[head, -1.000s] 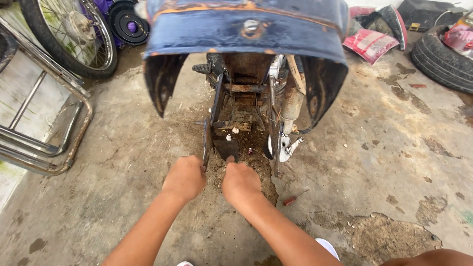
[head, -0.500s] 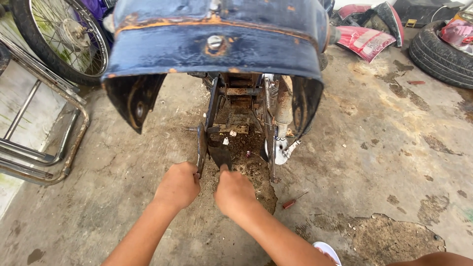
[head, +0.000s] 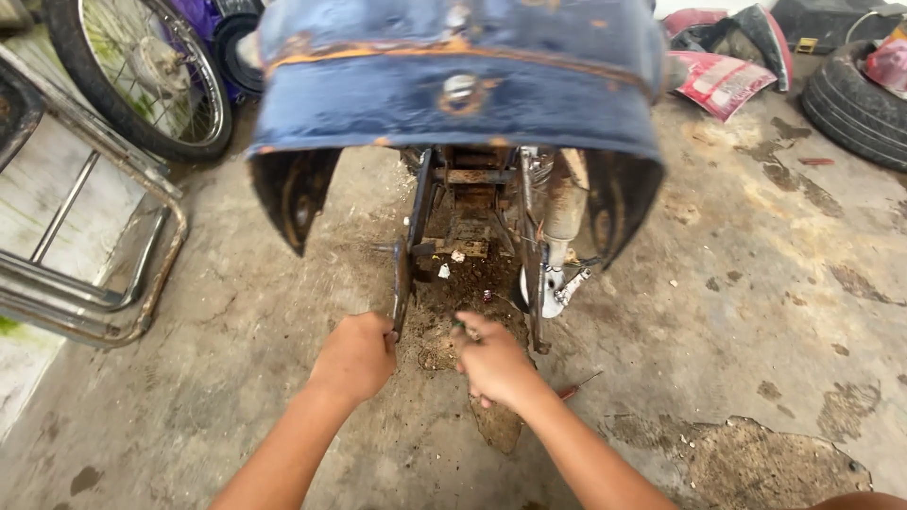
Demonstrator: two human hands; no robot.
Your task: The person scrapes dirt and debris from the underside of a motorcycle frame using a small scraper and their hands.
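Observation:
A worn blue motorcycle rear fender (head: 453, 90) fills the top middle, with the rusty frame below it. My left hand (head: 357, 357) is closed on the end of the dark left swingarm bar (head: 401, 283). My right hand (head: 491, 359) is closed beside it, over a patch of dirt (head: 444, 321) on the concrete; a small dark object seems pinched in its fingers, too small to identify. The right swingarm bar (head: 531, 283) and a pale shock absorber (head: 565, 212) stand just right of the hands.
A spoked wheel (head: 142, 76) leans at the top left beside a metal rack (head: 85, 246). A black tyre (head: 855, 104) and red plastic panels (head: 723, 80) lie at the top right. A small red-handled tool (head: 572, 389) lies right of my right wrist. Cracked concrete floor (head: 756, 283) surrounds everything.
The view has shifted, so the fender sits further right in the frame. Both hands stay at the swingarm's end; my right hand has edged slightly away from the left.

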